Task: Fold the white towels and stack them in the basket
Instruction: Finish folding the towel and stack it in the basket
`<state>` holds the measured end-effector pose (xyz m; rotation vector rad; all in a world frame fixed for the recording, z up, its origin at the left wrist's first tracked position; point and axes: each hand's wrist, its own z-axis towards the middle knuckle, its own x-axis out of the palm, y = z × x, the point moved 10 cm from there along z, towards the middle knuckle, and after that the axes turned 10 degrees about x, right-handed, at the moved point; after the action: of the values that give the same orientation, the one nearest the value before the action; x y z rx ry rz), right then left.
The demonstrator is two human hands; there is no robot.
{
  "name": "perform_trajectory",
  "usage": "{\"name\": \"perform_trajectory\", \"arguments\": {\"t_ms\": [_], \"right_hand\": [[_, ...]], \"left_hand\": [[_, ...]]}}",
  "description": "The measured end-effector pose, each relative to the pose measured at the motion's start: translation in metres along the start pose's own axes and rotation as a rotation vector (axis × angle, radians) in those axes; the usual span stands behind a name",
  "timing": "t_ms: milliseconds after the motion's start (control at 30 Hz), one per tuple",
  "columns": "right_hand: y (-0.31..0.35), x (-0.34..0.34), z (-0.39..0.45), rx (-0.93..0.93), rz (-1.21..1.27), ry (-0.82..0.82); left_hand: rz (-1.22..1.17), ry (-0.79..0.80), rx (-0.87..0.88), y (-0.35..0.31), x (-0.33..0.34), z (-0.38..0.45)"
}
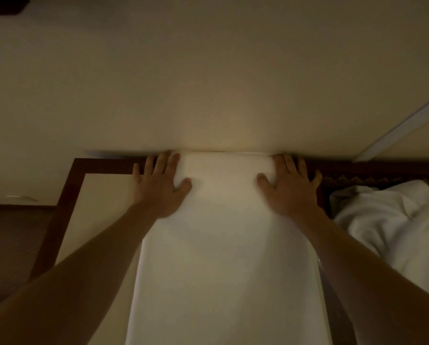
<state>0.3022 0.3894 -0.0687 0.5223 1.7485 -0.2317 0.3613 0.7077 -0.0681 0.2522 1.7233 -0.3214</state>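
Observation:
A long white towel (223,245) lies flat on the table, running from the near edge up to the wall. My left hand (158,185) presses flat on its far left corner, fingers spread and straight. My right hand (288,188) presses flat on the far right corner in the same way. Both hands lie with the fingertips close to the wall. A heap of crumpled white towels (392,225) sits to the right of my right forearm. No basket is in view.
The table has a pale top with a dark wooden border (66,195). A plain cream wall (208,83) rises right behind it. At the left lies a dark floor (11,245). A pale strip (402,128) runs diagonally at the upper right.

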Motion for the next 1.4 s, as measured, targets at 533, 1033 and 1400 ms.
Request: {"name": "perform_trajectory", "arguments": {"t_ms": [533, 1033, 1400], "right_hand": [[-0.072, -0.013, -0.054, 0.178, 0.828, -0.128], [-0.165, 0.048, -0.428, 0.204, 0.902, -0.238], [-0.201, 0.100, -0.495, 0.446, 1.002, -0.064]], "left_hand": [[-0.581, -0.382, -0.194, 0.040, -0.010, -0.070], [-0.413, -0.176, -0.095, -0.022, 0.069, -0.454], [-1.520, -0.116, -0.692, -0.024, 0.130, -0.528]]}}
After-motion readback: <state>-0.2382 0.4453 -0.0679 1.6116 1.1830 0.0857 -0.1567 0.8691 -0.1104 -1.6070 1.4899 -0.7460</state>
